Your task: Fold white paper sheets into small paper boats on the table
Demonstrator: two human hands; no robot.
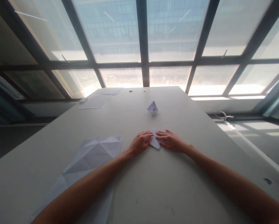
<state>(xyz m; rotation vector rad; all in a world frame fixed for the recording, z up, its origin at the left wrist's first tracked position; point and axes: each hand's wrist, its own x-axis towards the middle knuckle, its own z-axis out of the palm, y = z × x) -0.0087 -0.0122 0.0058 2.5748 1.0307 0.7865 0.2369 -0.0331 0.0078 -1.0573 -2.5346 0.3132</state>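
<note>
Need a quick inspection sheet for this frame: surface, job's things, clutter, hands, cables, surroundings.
Surface: pale grey table, a few faint marks near the front, two small round holes at the far edge.
Job's things: small folded paper flat on the table under both hands' fingertips; finished paper boat standing beyond it.
Clutter: large creased sheet on the left, partly under the left forearm; loose sheets at the far left corner.
Hands: left hand and right hand lie flat, pressing the folded paper.
Cables: nothing seen.
Surroundings: large dark-framed windows ahead, bright daylight; a sunlit sill to the right.
</note>
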